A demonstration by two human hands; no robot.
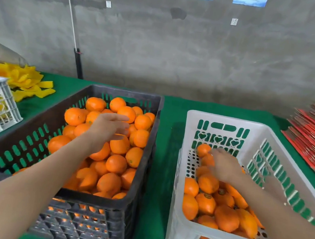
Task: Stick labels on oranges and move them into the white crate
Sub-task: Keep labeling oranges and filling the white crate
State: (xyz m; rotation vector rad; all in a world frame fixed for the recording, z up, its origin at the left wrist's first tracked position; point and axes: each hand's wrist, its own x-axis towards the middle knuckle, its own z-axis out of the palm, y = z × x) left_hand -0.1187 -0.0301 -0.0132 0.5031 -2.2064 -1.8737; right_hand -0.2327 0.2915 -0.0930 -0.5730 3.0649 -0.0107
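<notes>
My left hand [110, 127] hovers spread over the black plastic crate [126, 93] left of the white slotted plastic crate [231, 121]; inside it sits my right hand [224, 166], grip unclear.

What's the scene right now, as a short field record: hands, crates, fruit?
left hand: open, fingers straight, over the black crate
right hand: blurred, down in the white crate, grip unclear
black crate oranges: piled high
white crate oranges: fewer, lower layer
table: green cloth, crates side by side
</notes>
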